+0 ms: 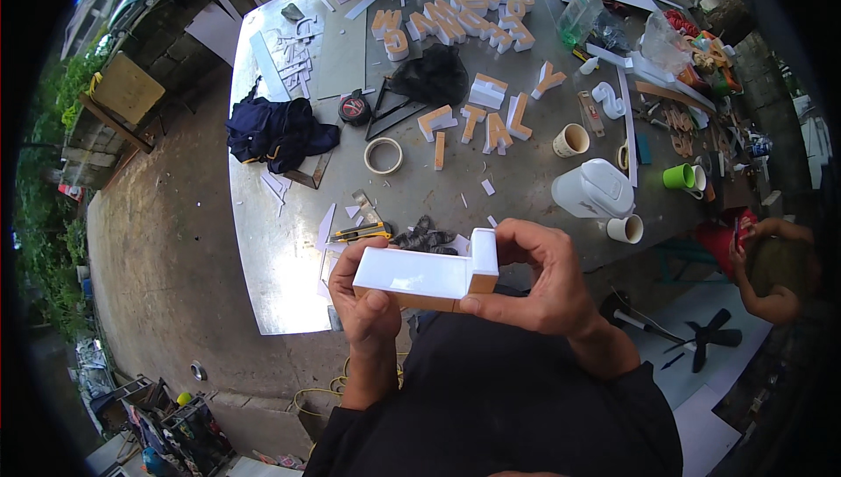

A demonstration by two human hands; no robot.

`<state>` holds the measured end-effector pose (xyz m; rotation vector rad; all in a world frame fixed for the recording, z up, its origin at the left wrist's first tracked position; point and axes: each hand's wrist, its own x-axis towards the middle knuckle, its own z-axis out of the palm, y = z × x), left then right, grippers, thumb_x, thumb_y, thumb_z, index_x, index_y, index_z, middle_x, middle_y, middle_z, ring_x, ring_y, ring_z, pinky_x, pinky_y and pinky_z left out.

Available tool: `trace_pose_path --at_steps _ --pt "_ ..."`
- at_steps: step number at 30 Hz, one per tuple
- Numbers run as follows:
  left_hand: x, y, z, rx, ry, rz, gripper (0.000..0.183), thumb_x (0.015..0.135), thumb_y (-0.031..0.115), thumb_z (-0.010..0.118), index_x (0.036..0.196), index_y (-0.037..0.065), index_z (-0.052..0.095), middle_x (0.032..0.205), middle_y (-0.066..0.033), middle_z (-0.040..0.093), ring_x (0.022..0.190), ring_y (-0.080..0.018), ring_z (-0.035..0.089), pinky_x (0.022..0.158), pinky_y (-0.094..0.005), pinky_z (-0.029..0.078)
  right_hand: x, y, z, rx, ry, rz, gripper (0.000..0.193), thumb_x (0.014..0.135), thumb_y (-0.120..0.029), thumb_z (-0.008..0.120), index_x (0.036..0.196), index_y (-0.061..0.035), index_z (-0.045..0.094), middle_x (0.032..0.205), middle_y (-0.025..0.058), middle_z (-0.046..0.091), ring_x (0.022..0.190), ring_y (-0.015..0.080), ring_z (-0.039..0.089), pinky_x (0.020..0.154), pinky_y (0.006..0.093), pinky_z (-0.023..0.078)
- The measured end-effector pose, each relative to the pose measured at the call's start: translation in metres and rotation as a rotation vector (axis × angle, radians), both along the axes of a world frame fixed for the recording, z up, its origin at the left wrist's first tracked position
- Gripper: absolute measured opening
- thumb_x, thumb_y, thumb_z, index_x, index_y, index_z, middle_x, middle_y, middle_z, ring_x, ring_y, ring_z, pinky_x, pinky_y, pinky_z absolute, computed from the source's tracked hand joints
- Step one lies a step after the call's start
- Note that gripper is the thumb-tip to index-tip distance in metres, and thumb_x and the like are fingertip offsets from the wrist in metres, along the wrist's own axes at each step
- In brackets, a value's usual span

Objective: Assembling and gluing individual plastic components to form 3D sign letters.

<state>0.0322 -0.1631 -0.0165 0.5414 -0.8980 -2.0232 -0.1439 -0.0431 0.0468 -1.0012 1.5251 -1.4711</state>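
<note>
White L-shaped foam letter w/ orange edges (429, 277) at lower centre of frame, left hand (368, 302) and right hand (534, 275) fingers both clamped on it, above grey metal table (289, 275).

A grey metal table (289, 275) holds white-and-orange foam letters (455, 21) at the far side, a tape roll (383, 155), a dark blue cloth (279, 132) left, paper cups (571, 140) right.
</note>
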Motion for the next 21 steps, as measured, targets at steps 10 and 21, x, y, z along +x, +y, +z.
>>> trace_pose_path --at_steps 10,21 --pt "0.016 0.011 -0.012 -0.066 0.230 -0.111 0.066 0.087 0.045 0.059 0.129 -0.003 0.040 0.111 -0.0118 0.047 0.104 -0.0255 0.053 0.094 -0.0428 0.045 0.023 -0.010 0.031 -0.121 0.212 -0.087 0.045 0.064 -0.023 0.086 0.092 0.0048 0.064 0.081 0.0109 0.065 0.072 0.0164 0.065 0.066 0.0286 0.052" --pt "0.039 -0.003 0.026 -0.126 -0.133 -0.345 0.096 0.065 0.051 0.077 0.135 -0.003 0.040 0.111 -0.0157 0.057 0.106 -0.0252 0.057 0.098 -0.0380 0.041 0.009 -0.021 0.061 0.152 0.260 0.235 0.042 0.063 -0.025 0.085 0.085 0.0039 0.064 0.072 0.0107 0.064 0.063 0.0163 0.062 0.058 0.0287 0.049"
